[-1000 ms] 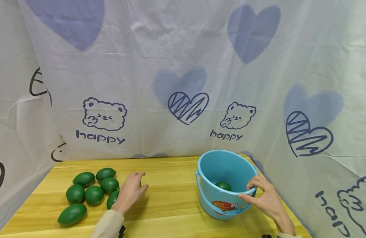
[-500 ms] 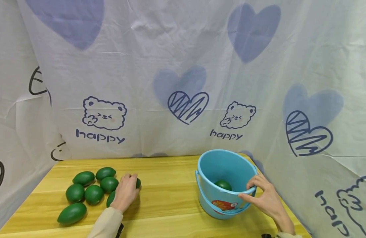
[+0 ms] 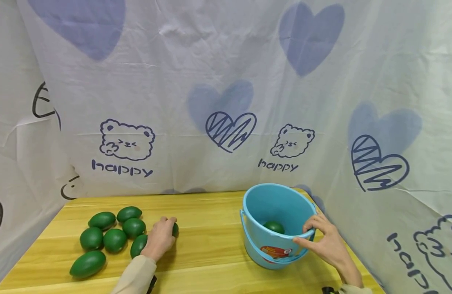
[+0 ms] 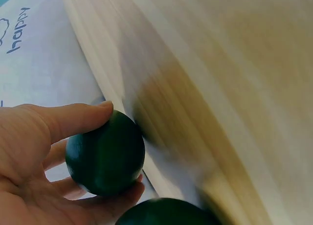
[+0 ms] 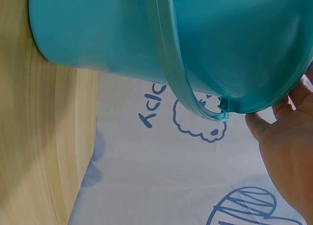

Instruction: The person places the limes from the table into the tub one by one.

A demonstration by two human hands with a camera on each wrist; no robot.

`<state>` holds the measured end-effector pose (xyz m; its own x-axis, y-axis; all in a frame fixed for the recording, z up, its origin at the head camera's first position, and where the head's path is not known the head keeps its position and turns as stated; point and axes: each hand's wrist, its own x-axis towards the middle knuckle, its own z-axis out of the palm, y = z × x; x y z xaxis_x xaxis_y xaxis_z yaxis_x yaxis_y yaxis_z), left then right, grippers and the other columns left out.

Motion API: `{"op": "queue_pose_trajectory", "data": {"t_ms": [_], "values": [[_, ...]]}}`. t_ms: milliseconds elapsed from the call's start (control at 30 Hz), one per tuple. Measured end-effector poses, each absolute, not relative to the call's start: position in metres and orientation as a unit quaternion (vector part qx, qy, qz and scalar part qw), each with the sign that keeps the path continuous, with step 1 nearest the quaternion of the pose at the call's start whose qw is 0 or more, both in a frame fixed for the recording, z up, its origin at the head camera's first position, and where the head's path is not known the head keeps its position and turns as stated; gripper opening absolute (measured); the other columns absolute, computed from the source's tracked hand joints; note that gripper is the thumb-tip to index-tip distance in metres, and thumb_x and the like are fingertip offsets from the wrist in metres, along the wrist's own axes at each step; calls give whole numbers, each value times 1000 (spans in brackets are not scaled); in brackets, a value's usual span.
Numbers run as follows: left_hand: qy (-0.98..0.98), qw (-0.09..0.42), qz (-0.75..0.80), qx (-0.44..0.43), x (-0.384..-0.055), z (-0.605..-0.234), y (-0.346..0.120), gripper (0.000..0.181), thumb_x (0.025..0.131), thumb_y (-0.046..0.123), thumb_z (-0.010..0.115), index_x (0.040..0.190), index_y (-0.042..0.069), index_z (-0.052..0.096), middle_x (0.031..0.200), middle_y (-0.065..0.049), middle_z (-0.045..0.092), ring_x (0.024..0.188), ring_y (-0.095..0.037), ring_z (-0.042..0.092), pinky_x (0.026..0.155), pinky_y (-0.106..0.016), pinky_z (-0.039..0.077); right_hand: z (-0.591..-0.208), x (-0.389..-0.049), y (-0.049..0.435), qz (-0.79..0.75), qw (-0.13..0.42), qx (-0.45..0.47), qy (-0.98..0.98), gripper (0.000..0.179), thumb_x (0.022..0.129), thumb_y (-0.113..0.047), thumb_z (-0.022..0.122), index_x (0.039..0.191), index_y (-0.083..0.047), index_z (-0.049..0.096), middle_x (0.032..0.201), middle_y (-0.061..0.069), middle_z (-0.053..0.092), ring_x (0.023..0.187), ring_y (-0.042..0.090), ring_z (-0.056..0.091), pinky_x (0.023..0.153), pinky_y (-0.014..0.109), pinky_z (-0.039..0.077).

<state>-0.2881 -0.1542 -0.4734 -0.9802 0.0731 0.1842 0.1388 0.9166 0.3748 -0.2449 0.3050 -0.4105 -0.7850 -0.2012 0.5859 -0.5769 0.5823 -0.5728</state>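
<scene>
A person sits at a light wooden table (image 3: 211, 249) walled in on three sides by white cloth (image 3: 218, 73) printed with blue hearts, small bears and the word "happy".

The left hand (image 3: 160, 241) lies on the table at about seven o'clock from the table's centre. Its fingers and thumb are curled round a dark green, smooth, egg-shaped toy fruit (image 4: 105, 159), and the left wrist view shows thumb on top and fingers underneath, clasping it. From the head view only a sliver of this fruit (image 3: 175, 229) shows past the fingertips. Whether it rests on the wood or is just off it cannot be told.

At nine o'clock from that hand lies a loose cluster of matching green egg-shaped fruits (image 3: 110, 237). One (image 3: 138, 246) lies just beside the wrist, another, longer one (image 3: 88, 264) sits nearest the table's front edge at eight o'clock.

The right hand (image 3: 327, 245) is at four o'clock from the table's centre. It grips the near right rim of a round, light blue plastic bucket (image 3: 274, 204), fingers hooked over the edge and thumb against the outer wall. The bucket stands upright on the table, its thin blue handle (image 3: 255, 250) hanging down the front above a small coloured sticker (image 3: 273, 252). One more green fruit (image 3: 274, 227) lies inside on the bottom.
</scene>
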Motion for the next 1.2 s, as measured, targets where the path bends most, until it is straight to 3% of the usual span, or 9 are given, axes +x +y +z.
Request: {"op": "queue_pose_trajectory", "data": {"t_ms": [367,600,767,900,1200], "values": [[-972,50,-224,-53,-293,-477,-148,43,79,-9,65,120,0,64,108,-25,58,89,-39,60,79,-51,52,-408,-243,303,387,235,224,-863,34,67,-15,90,73,-24,58,79,-6,55,93,9,44,95,22,28],[-963,40,-258,-59,-295,-474,-146,32,79,-4,65,110,3,69,101,-21,58,82,-33,54,72,-47,48,-407,-243,303,392,232,220,-863,33,68,-16,90,73,-24,59,79,-6,55,95,8,44,102,19,24],[-953,20,-299,-47,-296,-474,-145,31,80,3,69,111,3,68,104,-21,58,83,-30,53,69,-43,48,-407,-244,302,391,232,231,-860,32,68,-15,90,73,-24,59,79,-7,55,93,9,43,98,21,27],[-942,27,-334,-29,-298,-473,-141,38,78,11,74,115,5,67,108,-18,62,84,-27,56,68,-39,50,-408,-245,303,386,233,230,-862,32,68,-15,90,73,-24,59,79,-8,55,92,8,43,92,24,29],[-903,74,-422,-26,-306,-458,-126,38,73,12,78,110,12,66,103,-11,65,85,-24,57,64,-33,49,-407,-244,304,389,237,227,-861,33,68,-15,90,73,-24,58,79,-7,55,92,7,43,98,19,26]]}}
